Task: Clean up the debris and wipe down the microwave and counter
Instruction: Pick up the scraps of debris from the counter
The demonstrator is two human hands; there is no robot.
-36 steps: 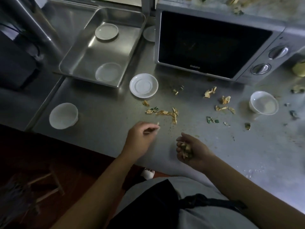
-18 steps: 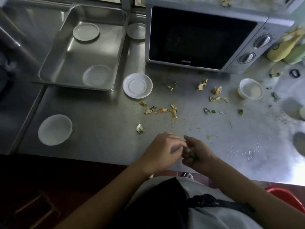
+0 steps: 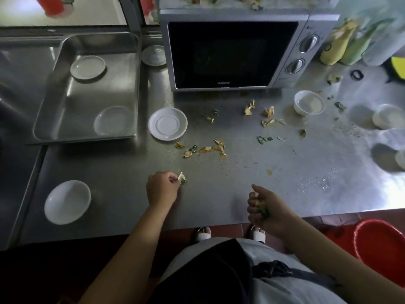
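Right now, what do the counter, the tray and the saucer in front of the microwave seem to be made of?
Counter: likely stainless steel with a brushed finish; it is grey and shows soft, streaky reflections.
Tray: likely the same metal but shinier; its walls mirror the light.
Saucer: white and glossy with a raised ring, probably glazed ceramic, though melamine plastic would look similar.

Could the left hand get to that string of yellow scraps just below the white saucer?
Probably yes. The left hand is pinching a scrap on the counter, and the yellow scraps lie just beyond it with only bare steel between. It would likely drop off its scrap first.
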